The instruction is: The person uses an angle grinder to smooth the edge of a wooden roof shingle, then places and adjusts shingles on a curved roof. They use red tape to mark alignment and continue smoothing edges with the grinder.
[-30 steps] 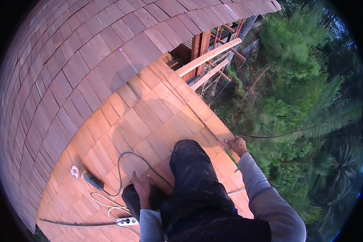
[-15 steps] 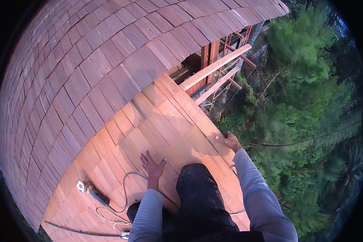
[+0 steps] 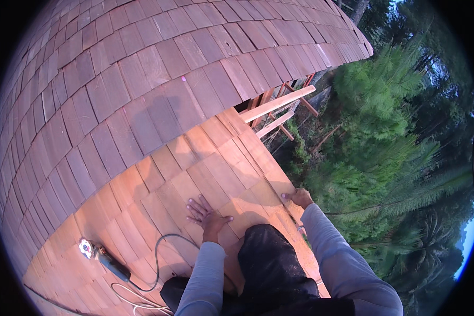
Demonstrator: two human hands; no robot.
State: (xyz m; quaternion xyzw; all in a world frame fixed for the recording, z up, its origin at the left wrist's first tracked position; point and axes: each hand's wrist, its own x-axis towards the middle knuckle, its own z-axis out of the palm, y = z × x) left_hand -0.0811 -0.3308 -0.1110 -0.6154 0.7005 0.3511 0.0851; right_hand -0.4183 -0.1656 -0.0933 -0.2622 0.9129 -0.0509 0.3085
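Observation:
My left hand (image 3: 208,215) lies palm down with spread fingers on the light reddish-brown wooden shingles (image 3: 166,205), holding nothing. At the roof edge (image 3: 279,185), my right hand (image 3: 298,198) grips the border, thumb on top and the other fingers curled over the outer side, mostly hidden. Between my arms, a dark-trousered knee (image 3: 266,247) rests over the shingles. To the left of my left hand, out of reach of its fingers, an angle grinder (image 3: 113,266) with a dark body and pale disc lies on the roof.
A dark cord (image 3: 159,247) loops from the grinder toward my legs, near a pale coiled cable (image 3: 134,300). Darker weathered shingles (image 3: 137,87) rise ahead. Wooden beams (image 3: 279,104) jut out past the edge. Beyond it the ground drops to green trees (image 3: 374,116).
My view has tilted, bringing more upper roof and sky into sight. My left hand has turned slightly, its fingers spread on the shingles. My right hand stays at the roof edge.

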